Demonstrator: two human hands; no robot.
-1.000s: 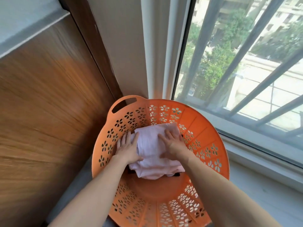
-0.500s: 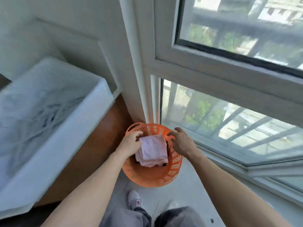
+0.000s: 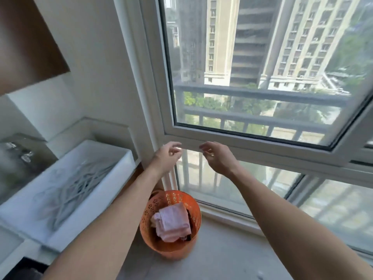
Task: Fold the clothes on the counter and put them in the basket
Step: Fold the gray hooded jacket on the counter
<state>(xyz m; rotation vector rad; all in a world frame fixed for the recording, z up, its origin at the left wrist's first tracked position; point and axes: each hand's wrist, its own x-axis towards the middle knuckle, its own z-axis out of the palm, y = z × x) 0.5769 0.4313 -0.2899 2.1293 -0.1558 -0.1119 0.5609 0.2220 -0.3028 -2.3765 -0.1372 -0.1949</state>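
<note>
The orange basket [image 3: 187, 247] is taken as the reference; it is seen standing on the pale floor [image 3: 222, 257], close under the window frame [image 3: 252, 150]; a folded pink garment [image 3: 173, 224] is seen lying inside it, on top of darker items that are largely covered and cannot be identified. Both hands are held well above the basket, in front of the frame's lower rail; the left hand [image 3: 166, 156] is seen empty with fingers loosely curled and apart; the right hand [image 3: 219, 158] is likewise empty, fingers spread, nothing gripped. To the left of the basket a white counter [image 3: 94, 184] is seen, with grey hangers [image 3: 80, 182] on it, blurred by motion; the left forearm crosses in front of the basket's left rim; no clothes can be made out on the counter; its near end is cut off by the picture edge.
</note>
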